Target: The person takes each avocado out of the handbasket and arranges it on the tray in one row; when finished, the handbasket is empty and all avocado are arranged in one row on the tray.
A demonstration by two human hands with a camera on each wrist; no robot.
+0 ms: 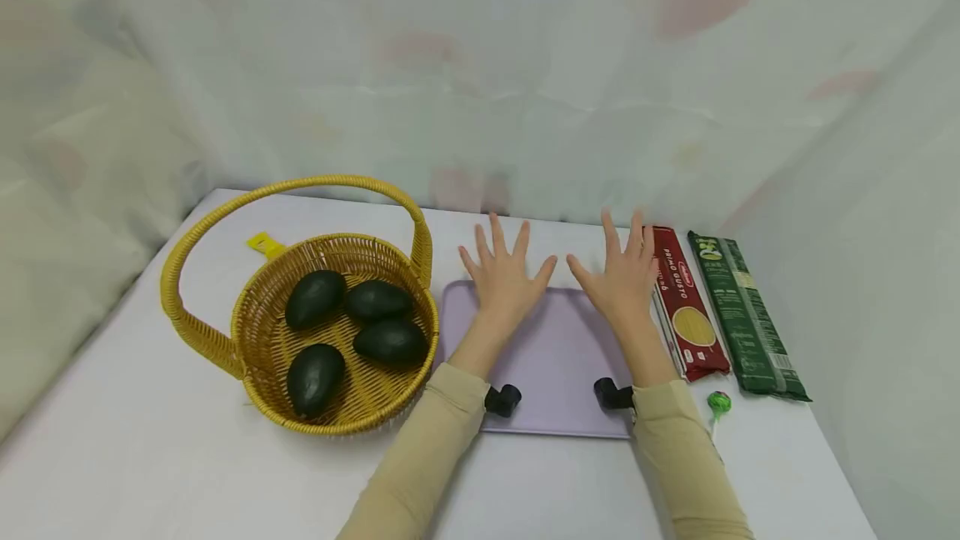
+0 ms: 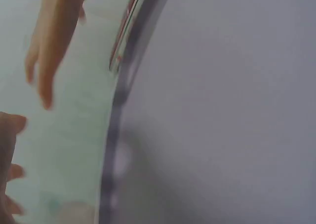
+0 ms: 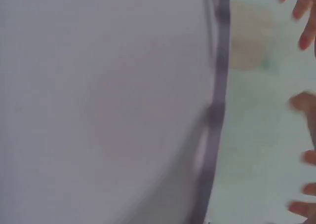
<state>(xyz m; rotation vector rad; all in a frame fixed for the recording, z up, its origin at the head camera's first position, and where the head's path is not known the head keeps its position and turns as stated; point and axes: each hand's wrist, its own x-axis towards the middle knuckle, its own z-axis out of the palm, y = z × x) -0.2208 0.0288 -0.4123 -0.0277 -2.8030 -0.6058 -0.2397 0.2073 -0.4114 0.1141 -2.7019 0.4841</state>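
My left hand (image 1: 504,277) is held with fingers spread over the left far part of a light purple tray (image 1: 555,365). My right hand (image 1: 624,282) hovers, fingers also spread, over the tray's right far part. Both hold nothing, and their thumbs point towards each other with a gap between. The left wrist view shows mostly the tray's surface (image 2: 217,110), with fingers of both hands at the left. In the right wrist view the tray's dark-looking rim (image 3: 219,86) runs beside blurred fingertips.
Left of the tray stands a yellow wicker basket (image 1: 251,357) with a tall handle, holding several dark avocados (image 1: 317,379). A small yellow packet (image 1: 266,245) lies behind it. To the right are a red spaghetti packet (image 1: 688,315), a green packet (image 1: 750,323) and a green lollipop (image 1: 719,403).
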